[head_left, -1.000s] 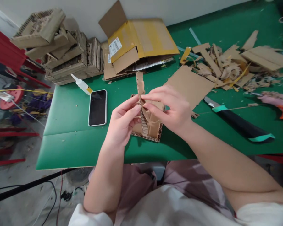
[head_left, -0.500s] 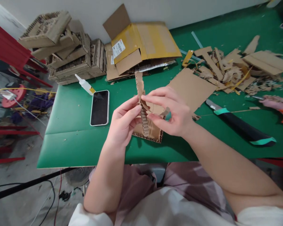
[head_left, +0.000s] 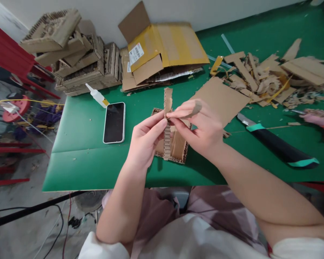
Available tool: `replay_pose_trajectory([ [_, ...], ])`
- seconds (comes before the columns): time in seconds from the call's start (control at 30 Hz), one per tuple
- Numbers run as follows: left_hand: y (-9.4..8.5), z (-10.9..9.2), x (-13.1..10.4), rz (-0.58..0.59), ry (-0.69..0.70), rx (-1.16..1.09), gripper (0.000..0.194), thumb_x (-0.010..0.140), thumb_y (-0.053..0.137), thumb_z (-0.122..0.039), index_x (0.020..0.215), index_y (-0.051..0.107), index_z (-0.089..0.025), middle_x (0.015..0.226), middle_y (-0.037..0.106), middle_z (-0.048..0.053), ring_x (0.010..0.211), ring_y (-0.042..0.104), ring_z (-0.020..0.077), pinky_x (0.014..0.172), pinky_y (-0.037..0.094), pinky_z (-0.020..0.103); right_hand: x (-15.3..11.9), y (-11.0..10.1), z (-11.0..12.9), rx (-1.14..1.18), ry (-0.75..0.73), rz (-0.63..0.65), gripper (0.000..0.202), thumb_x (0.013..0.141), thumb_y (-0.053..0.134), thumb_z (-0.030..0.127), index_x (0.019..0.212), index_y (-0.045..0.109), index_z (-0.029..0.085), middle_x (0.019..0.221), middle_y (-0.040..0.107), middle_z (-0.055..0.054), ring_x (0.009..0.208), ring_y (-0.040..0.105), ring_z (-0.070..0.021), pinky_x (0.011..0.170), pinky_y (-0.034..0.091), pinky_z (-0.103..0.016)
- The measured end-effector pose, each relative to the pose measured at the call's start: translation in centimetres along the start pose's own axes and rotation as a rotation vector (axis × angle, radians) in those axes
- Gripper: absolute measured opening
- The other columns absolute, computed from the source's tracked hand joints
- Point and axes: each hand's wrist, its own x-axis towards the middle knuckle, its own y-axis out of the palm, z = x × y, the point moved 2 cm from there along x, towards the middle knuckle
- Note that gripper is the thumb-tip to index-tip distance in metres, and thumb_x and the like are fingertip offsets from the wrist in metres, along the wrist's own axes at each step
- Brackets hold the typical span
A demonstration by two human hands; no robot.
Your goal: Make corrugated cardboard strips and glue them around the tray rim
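Note:
Between the fingers of my left hand (head_left: 148,138) is a narrow cardboard strip (head_left: 166,144), held upright. Its lower part shows bare corrugated ridges, while the upper end keeps some smooth paper. My right hand (head_left: 201,124) pinches a curled flap of paper (head_left: 191,110) that peels away from the strip's middle. Fingertips of both hands nearly meet there. Beneath the strip lies a shallow cardboard tray (head_left: 179,151) with corrugated edges, partly hidden by my hands. A flat cardboard sheet (head_left: 218,97) rests just beyond my right hand.
On the green table (head_left: 81,169) are a phone (head_left: 114,123), a glue bottle (head_left: 97,97) and a utility knife (head_left: 280,145). A glue gun (head_left: 320,120) lies at far right. Cardboard scraps (head_left: 261,77), a yellow-taped box (head_left: 175,45) and stacked cardboard frames (head_left: 78,68) stand behind.
The strip has shifted slightly right and turned straighter. My right hand has drawn the paper flap upward and right, baring more ridges. My left hand keeps its hold.

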Motion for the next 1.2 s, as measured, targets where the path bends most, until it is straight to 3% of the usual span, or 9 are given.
replay_pose_trajectory([
  [0.17, -0.2, 0.1, 0.1, 0.048, -0.046, -0.037, 0.028, 0.067, 0.076, -0.034, 0.094, 0.072, -0.026, 0.076, 0.071, -0.003, 0.068, 0.066, 0.0108, 0.064, 0.054, 0.021, 0.2, -0.3, 0.2, -0.05, 0.118, 0.021, 0.015, 0.089, 0.051, 0.026, 0.086, 0.065, 0.022, 0.084, 0.068, -0.003, 0.082, 0.062, -0.0156, 0.074, 0.052, -0.033],
  [0.3, -0.3, 0.2, 0.1, 0.036, -0.013, -0.037, 0.033, 0.065, 0.078, -0.035, 0.097, 0.071, -0.029, 0.088, 0.073, -0.002, 0.066, 0.065, 0.0091, 0.055, 0.051, 0.018, 0.3, -0.4, 0.1, -0.068, 0.038, 0.014, 0.014, 0.088, 0.053, 0.027, 0.087, 0.066, 0.024, 0.081, 0.067, -0.003, 0.082, 0.061, -0.0167, 0.074, 0.053, -0.035],
  [0.5, -0.4, 0.2, 0.0, 0.039, 0.089, 0.009, 0.035, 0.065, 0.079, -0.035, 0.099, 0.069, -0.03, 0.094, 0.072, -0.002, 0.076, 0.067, 0.0119, 0.06, 0.053, 0.02, 0.0, -0.6, 0.1, -0.097, -0.044, 0.008, 0.013, 0.087, 0.053, 0.026, 0.09, 0.066, 0.027, 0.083, 0.067, -0.003, 0.083, 0.061, -0.0176, 0.073, 0.053, -0.036],
  [0.73, -0.1, 0.4, 0.0, 0.084, 0.114, -0.015, 0.034, 0.065, 0.079, -0.034, 0.097, 0.07, -0.029, 0.085, 0.072, -0.002, 0.07, 0.066, 0.0114, 0.053, 0.052, 0.018, 0.2, -1.0, 0.6, -0.001, -0.084, -0.094, 0.012, 0.084, 0.055, 0.016, 0.089, 0.061, 0.024, 0.082, 0.066, -0.004, 0.082, 0.063, -0.018, 0.073, 0.053, -0.034],
  [0.9, -0.1, 0.4, 0.2, 0.13, 0.158, -0.056, 0.033, 0.064, 0.081, -0.031, 0.095, 0.071, -0.029, 0.077, 0.071, -0.004, 0.065, 0.065, 0.008, 0.054, 0.053, 0.015, 0.3, -1.0, 0.7, -0.055, -0.116, -0.086, 0.01, 0.085, 0.056, 0.024, 0.093, 0.062, 0.026, 0.083, 0.067, -0.002, 0.081, 0.063, -0.0171, 0.07, 0.055, -0.033],
  [1.07, 0.0, 0.4, 0.2, 0.151, 0.169, -0.071, 0.032, 0.065, 0.08, -0.03, 0.096, 0.071, -0.028, 0.076, 0.071, -0.005, 0.061, 0.064, 0.0067, 0.053, 0.052, 0.014, -0.1, -1.1, 0.9, -0.057, -0.149, -0.185, 0.012, 0.082, 0.06, 0.019, 0.094, 0.063, 0.023, 0.082, 0.067, -0.003, 0.08, 0.061, -0.0164, 0.068, 0.054, -0.031],
  [1.2, 0.1, 0.4, 0.2, 0.146, 0.155, -0.096, 0.032, 0.063, 0.081, -0.029, 0.094, 0.072, -0.029, 0.074, 0.07, -0.005, 0.06, 0.063, 0.0067, 0.05, 0.051, 0.013, 0.0, -1.1, 0.9, -0.05, -0.123, -0.168, 0.009, 0.083, 0.06, 0.021, 0.091, 0.062, 0.022, 0.081, 0.066, -0.004, 0.078, 0.062, -0.017, 0.068, 0.054, -0.032],
])
